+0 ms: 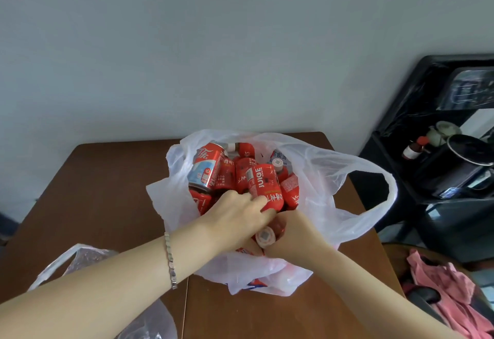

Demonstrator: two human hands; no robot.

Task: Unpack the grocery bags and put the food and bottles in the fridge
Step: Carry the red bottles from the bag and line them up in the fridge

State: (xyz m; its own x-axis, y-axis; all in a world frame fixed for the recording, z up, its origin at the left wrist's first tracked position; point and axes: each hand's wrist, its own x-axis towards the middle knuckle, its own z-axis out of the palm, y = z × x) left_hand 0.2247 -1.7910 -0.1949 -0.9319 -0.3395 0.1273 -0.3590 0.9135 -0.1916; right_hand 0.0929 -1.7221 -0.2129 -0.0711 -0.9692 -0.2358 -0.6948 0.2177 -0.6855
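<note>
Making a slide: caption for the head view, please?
The left hand grips a red juice bottle, right hand a capped bottle, inside a white bag on a brown table.

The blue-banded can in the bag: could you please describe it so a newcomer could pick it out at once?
On the brown table stands an open white plastic bag of red drinks. The can leans at the bag's far left. Unlike the all-red bottles beside it, it is metal, with a pale blue band and silver rim.
</note>
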